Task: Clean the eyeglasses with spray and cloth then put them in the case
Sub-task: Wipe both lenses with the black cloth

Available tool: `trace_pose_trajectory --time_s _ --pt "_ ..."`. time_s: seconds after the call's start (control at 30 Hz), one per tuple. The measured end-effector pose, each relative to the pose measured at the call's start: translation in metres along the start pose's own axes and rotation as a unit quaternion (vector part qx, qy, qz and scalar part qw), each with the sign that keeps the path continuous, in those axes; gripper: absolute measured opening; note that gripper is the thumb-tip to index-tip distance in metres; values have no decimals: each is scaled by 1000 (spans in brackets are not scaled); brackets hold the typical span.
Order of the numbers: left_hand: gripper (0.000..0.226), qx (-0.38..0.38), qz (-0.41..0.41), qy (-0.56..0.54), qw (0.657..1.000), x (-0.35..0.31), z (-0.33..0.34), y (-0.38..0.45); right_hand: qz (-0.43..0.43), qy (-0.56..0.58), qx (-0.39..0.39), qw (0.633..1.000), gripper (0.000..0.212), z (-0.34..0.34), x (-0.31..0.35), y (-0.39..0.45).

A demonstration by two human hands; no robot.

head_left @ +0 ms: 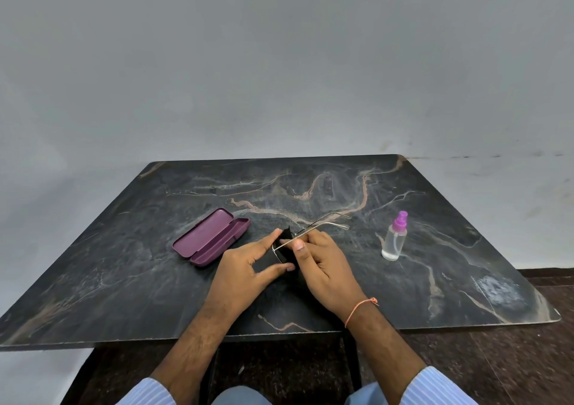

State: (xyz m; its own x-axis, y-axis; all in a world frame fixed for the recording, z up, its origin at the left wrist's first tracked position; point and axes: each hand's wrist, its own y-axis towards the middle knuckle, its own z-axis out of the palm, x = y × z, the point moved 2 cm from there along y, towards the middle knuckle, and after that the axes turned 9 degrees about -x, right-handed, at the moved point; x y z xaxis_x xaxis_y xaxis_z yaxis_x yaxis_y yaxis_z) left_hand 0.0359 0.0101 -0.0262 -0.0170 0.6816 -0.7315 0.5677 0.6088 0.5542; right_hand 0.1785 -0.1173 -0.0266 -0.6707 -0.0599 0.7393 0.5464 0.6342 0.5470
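Observation:
Thin metal-framed eyeglasses (323,222) are held above the middle of the dark marble table (155,280), their temples pointing away to the right. My right hand (326,268) grips the frame, thumb over the near temple. A black cloth (287,254) is wrapped over the lens between both hands. My left hand (245,268) pinches the cloth between forefinger and thumb. An open purple case (211,236) lies to the left. A clear spray bottle (394,238) with a purple nozzle stands upright at the right.
The table stands against a plain grey wall. Its near edge runs just under my forearms, with dark floor beyond it at the right.

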Motion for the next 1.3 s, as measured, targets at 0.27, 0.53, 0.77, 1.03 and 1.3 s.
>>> trace_pose_trajectory --time_s 0.27,0.53,0.77,1.03,1.3 --pt "77 -11 0 4 1000 3 1 0 10 83 -26 996 56 -4 1 -1" --pt "78 -16 5 -5 1000 -1 -2 1 -3 27 -2 1000 64 -1 1 -1" --pt "78 -12 -1 -11 1000 1 -1 1 23 20 -34 999 68 -3 -1 0" --pt "76 -13 -5 -10 1000 2 -1 1 17 65 -9 998 54 -3 -1 0" --pt "77 -5 0 -4 1000 1 -1 2 26 11 -5 1000 73 0 -4 3"
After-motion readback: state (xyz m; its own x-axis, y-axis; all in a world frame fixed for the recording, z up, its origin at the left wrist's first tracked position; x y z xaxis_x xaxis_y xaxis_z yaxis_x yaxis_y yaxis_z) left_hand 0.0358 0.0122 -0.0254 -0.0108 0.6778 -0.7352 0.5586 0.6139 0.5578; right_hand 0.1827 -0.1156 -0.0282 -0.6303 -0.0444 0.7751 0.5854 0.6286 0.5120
